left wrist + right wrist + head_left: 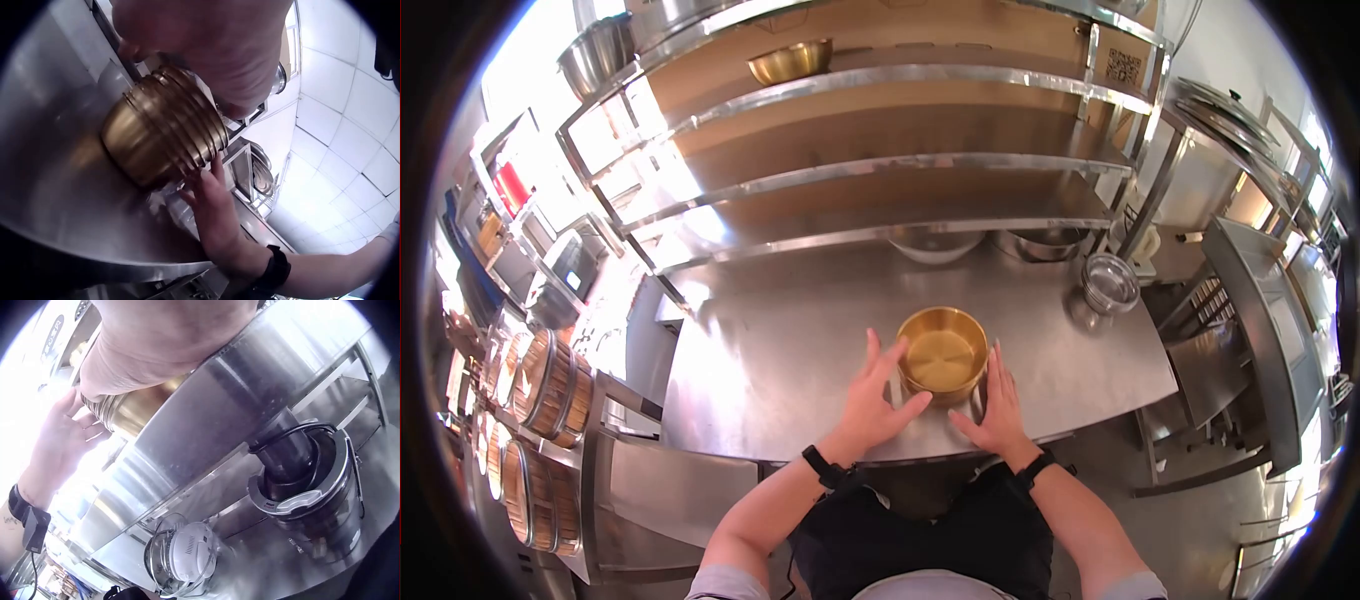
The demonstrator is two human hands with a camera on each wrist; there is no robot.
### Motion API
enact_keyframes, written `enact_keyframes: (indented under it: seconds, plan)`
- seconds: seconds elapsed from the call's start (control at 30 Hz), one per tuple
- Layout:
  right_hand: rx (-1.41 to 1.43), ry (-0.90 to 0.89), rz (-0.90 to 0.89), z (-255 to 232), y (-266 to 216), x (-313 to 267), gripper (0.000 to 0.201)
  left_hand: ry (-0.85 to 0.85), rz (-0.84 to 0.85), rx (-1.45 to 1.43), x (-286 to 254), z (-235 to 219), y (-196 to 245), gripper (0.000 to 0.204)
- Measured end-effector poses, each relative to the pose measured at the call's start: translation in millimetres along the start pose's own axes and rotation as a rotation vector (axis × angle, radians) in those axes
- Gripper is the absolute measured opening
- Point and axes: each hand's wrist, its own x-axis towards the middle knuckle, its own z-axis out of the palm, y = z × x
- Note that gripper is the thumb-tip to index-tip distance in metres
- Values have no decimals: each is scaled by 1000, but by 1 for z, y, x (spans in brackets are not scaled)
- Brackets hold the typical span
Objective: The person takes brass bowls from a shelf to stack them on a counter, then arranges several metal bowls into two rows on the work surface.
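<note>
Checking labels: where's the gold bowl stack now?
In the head view, the gold bowl stack stands on the steel table near its front edge, between the left hand and right hand.

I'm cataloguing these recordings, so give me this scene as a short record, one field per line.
Main item: stack of gold bowls, nested, open side up
Surface: metal table
Left hand: fingers spread, at the stack's left side
Right hand: fingers extended along the stack's right side
Shelf above: another gold bowl
</note>
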Motion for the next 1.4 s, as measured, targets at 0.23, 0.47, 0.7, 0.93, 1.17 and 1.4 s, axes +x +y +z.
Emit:
enact_keyframes:
  seconds: [0.23, 0.47, 0.7, 0.93, 1.17, 1.4]
  plan:
    - [-25, -22, 99, 3, -1, -1, 120, 677, 333, 413, 199, -148, 20, 85]
    - [-113, 4, 75, 5, 2, -2, 120, 649, 30, 557, 366, -246, 8, 82]
    - [-68, -15, 143, 1, -6, -3, 117, 766, 124, 533, 327, -225, 36, 55]
    - [-41, -3, 92, 7, 1, -2, 116, 471, 218, 145, 115, -99, 57, 31]
    - [-32, -7, 81, 5, 0, -1, 117, 210, 25, -91, 14, 4, 20, 36]
    - [-56, -1, 70, 4, 0, -2, 119, 125, 19, -42, 0, 23, -5, 41]
